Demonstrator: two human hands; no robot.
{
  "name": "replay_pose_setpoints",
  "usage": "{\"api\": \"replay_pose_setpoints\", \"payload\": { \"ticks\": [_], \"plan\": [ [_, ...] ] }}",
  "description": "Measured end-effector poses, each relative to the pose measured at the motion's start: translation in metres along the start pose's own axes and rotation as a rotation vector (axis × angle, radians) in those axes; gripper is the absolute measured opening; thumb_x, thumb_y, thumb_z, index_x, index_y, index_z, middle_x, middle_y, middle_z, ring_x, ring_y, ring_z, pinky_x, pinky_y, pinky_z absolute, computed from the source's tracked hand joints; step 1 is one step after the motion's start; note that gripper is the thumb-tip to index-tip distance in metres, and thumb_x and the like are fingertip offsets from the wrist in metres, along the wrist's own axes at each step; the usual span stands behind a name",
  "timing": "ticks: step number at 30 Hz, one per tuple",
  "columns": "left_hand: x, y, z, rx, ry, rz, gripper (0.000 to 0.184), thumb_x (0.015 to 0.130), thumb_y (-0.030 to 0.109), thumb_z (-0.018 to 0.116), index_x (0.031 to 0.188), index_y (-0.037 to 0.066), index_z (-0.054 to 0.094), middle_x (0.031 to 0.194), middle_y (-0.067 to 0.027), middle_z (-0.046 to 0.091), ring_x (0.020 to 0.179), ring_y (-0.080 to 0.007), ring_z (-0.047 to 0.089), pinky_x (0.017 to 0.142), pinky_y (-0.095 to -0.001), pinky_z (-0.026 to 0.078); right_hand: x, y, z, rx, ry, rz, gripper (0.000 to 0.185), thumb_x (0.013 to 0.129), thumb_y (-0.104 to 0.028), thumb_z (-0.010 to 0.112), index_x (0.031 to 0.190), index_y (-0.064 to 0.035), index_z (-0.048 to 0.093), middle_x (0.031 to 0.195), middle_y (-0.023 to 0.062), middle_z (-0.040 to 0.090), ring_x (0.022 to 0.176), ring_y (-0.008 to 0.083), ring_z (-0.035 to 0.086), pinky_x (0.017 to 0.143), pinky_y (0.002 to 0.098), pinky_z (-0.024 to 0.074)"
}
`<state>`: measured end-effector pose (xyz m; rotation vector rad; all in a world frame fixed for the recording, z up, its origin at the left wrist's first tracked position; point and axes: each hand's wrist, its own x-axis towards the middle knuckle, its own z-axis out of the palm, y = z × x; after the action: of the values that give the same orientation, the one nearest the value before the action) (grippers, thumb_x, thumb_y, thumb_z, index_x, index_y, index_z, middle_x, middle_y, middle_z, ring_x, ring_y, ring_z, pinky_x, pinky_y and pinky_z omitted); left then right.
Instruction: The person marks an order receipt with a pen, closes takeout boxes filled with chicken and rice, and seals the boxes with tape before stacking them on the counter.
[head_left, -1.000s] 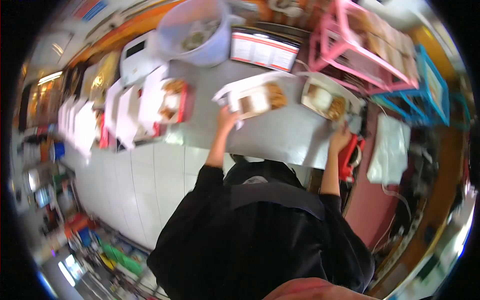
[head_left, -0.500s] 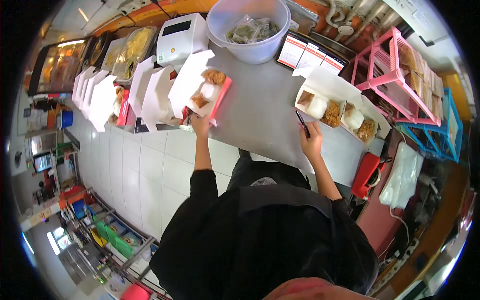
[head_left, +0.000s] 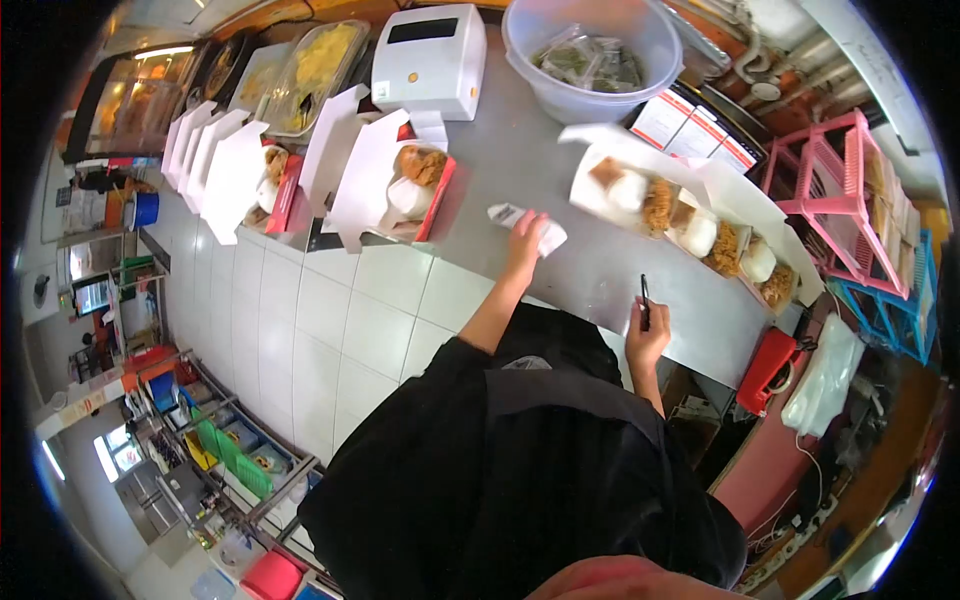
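My left hand (head_left: 528, 240) is closed on a small white paper slip (head_left: 550, 238) with dark print, low over the steel counter (head_left: 480, 180). To its right, my right hand (head_left: 648, 335) grips a dark pen (head_left: 645, 300) that points up. Beyond my hands, open white boxes stand side by side: a left one (head_left: 590, 185), a middle one (head_left: 680, 230) and a right one (head_left: 745, 265), each with rice and fried chicken. On the left, another open box (head_left: 435, 205) with a red side also holds rice and chicken.
A white label printer (head_left: 430, 60) and a tub of green packets (head_left: 590, 105) stand at the back. A tablet (head_left: 695, 130), pink rack (head_left: 820, 190), blue rack (head_left: 895, 310) and red tape dispenser (head_left: 768, 370) are on the right. More open boxes (head_left: 232, 190) line the left.
A food box has joined the row on the right, which now shows three. My left hand has left the red-sided boxes and moved right, now with a paper slip. My right hand still has the pen.
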<state>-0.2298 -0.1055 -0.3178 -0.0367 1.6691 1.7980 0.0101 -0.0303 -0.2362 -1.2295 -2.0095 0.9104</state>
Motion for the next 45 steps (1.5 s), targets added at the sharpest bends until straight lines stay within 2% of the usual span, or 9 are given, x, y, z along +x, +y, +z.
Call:
{"api": "replay_pose_setpoints", "payload": {
  "ticks": [6,8,13,16,19,23,31,38,45],
  "plan": [
    [-0.076,0.01,-0.18,-0.262,0.606,-0.322,0.037,0.092,0.028,0.052,0.118,0.002,0.057,0.105,-0.009,0.062,0.096,-0.0191,0.06,0.083,-0.0322,0.049,0.06,-0.109,0.178,0.278,-0.349,-0.182,0.023,0.085,-0.019,0.066,0.102,-0.0028,0.064,0.085,0.0136,0.061,0.061,0.0267,0.055,0.059,0.0335,0.0467],
    [-0.052,0.005,-0.246,-0.014,0.747,-0.02,0.043,0.092,0.029,0.051,0.123,-0.001,0.055,0.114,-0.0117,0.06,0.108,-0.0218,0.056,0.092,-0.0345,0.045,0.093,-0.155,0.259,0.349,-0.317,-0.2,0.029,0.086,-0.024,0.064,0.106,-0.0042,0.063,0.096,0.0192,0.062,0.075,0.0354,0.061,0.07,0.0411,0.0494],
    [-0.005,0.093,-0.309,-0.072,0.634,0.105,0.046,0.092,0.03,0.051,0.125,-0.003,0.055,0.123,-0.0131,0.057,0.119,-0.024,0.05,0.099,-0.0349,0.04,0.11,-0.141,0.37,0.185,-0.332,-0.075,0.027,0.086,-0.023,0.06,0.103,-0.0016,0.062,0.101,0.0255,0.061,0.09,0.0432,0.06,0.078,0.0489,0.0479],
    [0.024,0.108,-0.337,0.078,0.413,0.112,0.045,0.092,0.028,0.051,0.125,-0.002,0.054,0.121,-0.0122,0.057,0.113,-0.0222,0.053,0.096,-0.0338,0.042,0.099,-0.12,0.351,-0.005,-0.365,0.041,0.026,0.087,-0.02,0.055,0.106,-0.0028,0.06,0.098,0.0243,0.063,0.089,0.042,0.061,0.076,0.0464,0.0486],
    [0.06,0.097,-0.346,-0.033,0.311,0.023,0.045,0.092,0.029,0.054,0.125,-0.001,0.054,0.111,-0.0099,0.059,0.099,-0.0191,0.057,0.085,-0.0318,0.047,0.066,-0.111,0.308,0.283,-0.07,0.44,0.025,0.088,-0.017,0.055,0.103,0.0007,0.061,0.085,0.0162,0.066,0.069,0.0279,0.065,0.062,0.0394,0.051],
    [0.071,0.135,-0.292,-0.019,0.248,-0.036,0.052,0.088,0.031,0.061,0.126,-0.002,0.049,0.102,-0.0093,0.059,0.081,-0.0153,0.059,0.066,-0.0316,0.051,0.049,-0.048,0.286,0.123,0.418,0.382,0.028,0.09,-0.024,0.058,0.1,0.0022,0.06,0.083,0.0168,0.064,0.078,0.0309,0.062,0.073,0.0408,0.0474],
    [0.135,0.128,-0.28,-0.018,0.384,0.0,0.049,0.075,0.009,0.065,0.12,0.005,0.046,0.104,-0.0091,0.057,0.085,-0.0225,0.06,0.067,-0.0394,0.058,0.047,-0.041,0.246,0.24,0.375,0.396,0.045,0.088,-0.027,0.065,0.117,0.0038,0.052,0.103,0.0148,0.062,0.093,0.0251,0.061,0.09,0.0361,0.0426],
    [0.056,0.104,-0.357,0.201,0.246,-0.066,0.05,0.072,0.009,0.064,0.119,-0.003,0.05,0.109,-0.0118,0.058,0.089,-0.0255,0.064,0.065,-0.0368,0.059,-0.014,-0.043,0.203,0.472,0.131,0.509,0.036,0.089,-0.009,0.06,0.121,0.0044,0.049,0.102,0.0117,0.057,0.077,0.0219,0.067,0.075,0.0309,0.05],
    [0.063,0.094,-0.317,0.243,0.045,-0.111,0.059,0.074,0.011,0.061,0.127,-0.009,0.046,0.113,-0.0191,0.057,0.09,-0.0284,0.065,0.068,-0.0385,0.061,-0.029,-0.03,0.159,0.519,0.075,0.561,0.032,0.09,-0.005,0.054,0.12,0.0057,0.049,0.101,0.0103,0.055,0.074,0.0238,0.068,0.07,0.0305,0.0521]
  ]
}}
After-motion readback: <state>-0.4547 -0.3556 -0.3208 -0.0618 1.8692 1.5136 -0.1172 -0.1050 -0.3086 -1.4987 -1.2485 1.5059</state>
